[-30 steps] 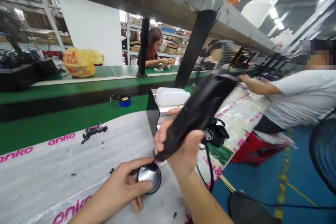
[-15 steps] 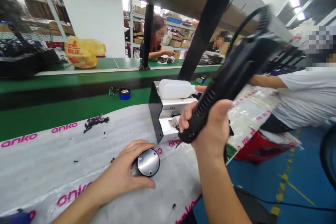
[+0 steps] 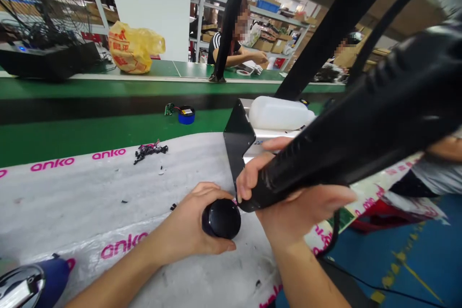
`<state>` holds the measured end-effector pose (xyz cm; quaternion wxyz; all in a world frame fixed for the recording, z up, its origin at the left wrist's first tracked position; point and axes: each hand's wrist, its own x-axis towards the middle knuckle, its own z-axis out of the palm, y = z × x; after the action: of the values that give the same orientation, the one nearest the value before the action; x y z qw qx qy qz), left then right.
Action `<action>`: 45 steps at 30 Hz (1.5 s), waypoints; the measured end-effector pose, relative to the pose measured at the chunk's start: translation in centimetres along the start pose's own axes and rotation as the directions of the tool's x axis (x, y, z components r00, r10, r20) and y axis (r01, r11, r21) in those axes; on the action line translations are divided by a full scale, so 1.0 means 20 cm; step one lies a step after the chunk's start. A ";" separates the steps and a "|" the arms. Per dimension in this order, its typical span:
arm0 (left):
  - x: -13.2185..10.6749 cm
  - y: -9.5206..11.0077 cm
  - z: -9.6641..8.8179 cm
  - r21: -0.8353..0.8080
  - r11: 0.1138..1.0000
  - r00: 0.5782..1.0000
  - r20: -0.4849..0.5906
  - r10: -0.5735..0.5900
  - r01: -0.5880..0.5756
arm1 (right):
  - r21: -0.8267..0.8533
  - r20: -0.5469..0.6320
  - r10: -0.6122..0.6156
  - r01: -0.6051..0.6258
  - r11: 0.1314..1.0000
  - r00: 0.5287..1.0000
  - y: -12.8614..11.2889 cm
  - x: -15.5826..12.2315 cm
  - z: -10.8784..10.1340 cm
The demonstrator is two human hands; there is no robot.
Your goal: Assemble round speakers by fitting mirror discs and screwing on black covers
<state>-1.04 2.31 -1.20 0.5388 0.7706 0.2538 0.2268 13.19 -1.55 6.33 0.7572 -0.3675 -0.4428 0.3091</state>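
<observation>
My left hand (image 3: 198,221) wraps its fingers and thumb around a short cylinder (image 3: 223,219) with a glossy black top, on the plastic-covered bench. Gripped in my right hand (image 3: 288,214) is a corded black electric screwdriver (image 3: 346,125). It slants across the right side, its blunt nose close to the cylinder; no bit can be made out. Behind the nose stands a metal box (image 3: 239,130), resembling a screw feeder, partly hidden by the screwdriver and my right hand. A white plastic bottle (image 3: 276,113) lies on top of this box.
White sheeting (image 3: 83,197) printed "anko" covers the bench, with black scraps (image 3: 149,151) on it. A blue round part (image 3: 186,115) wired to a small circuit board sits on the green surface. A blue-cased item (image 3: 54,276) is lower left. Dark posts rise behind; people work across and at right.
The cylinder's top shows glossy black instead of the silver disc with holes. The screwdriver has tilted flatter and looms larger. The whole view has shifted, bringing the blue-cased item further into sight.
</observation>
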 end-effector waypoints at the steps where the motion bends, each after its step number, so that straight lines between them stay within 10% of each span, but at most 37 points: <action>1: 0.00 0.00 0.00 -0.009 1.000 1.000 -0.007 -0.002 0.002 | 0.012 0.021 -0.005 0.005 1.000 1.000 0.01 0.00 -0.01; 14: 0.00 0.01 0.02 -0.032 0.999 1.000 -0.024 0.013 -0.014 | -0.049 0.094 -0.077 0.082 0.995 0.993 0.07 -0.04 -0.02; 20: -0.01 0.01 0.05 0.077 0.996 0.993 -0.110 -0.038 0.047 | -0.012 -0.062 -0.138 0.138 0.990 0.988 0.04 0.00 -0.04; 26: -0.05 0.00 0.02 0.123 0.989 0.997 -0.005 -0.083 0.083 | -0.270 -0.257 -0.486 0.420 0.866 0.836 -0.12 0.22 -0.21; 29: -0.05 -0.01 -0.02 -0.017 0.996 0.990 0.115 -0.080 0.083 | -0.276 -0.241 -0.406 0.339 0.900 0.882 -0.07 0.26 -0.27; 33: -0.05 0.00 -0.02 -0.010 0.995 0.995 -0.023 -0.099 0.099 | -0.283 -0.266 -0.309 0.232 0.931 0.913 -0.03 0.19 -0.27; 45: -0.01 0.05 -0.01 -0.022 0.994 0.992 -0.049 -0.112 0.111 | 0.031 -0.072 -0.076 0.078 0.996 0.995 -0.06 -0.03 0.09</action>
<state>-1.24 2.02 -0.30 0.5513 0.7441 0.3078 0.2182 11.53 -2.16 7.66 0.7899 -0.3478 -0.4243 0.2740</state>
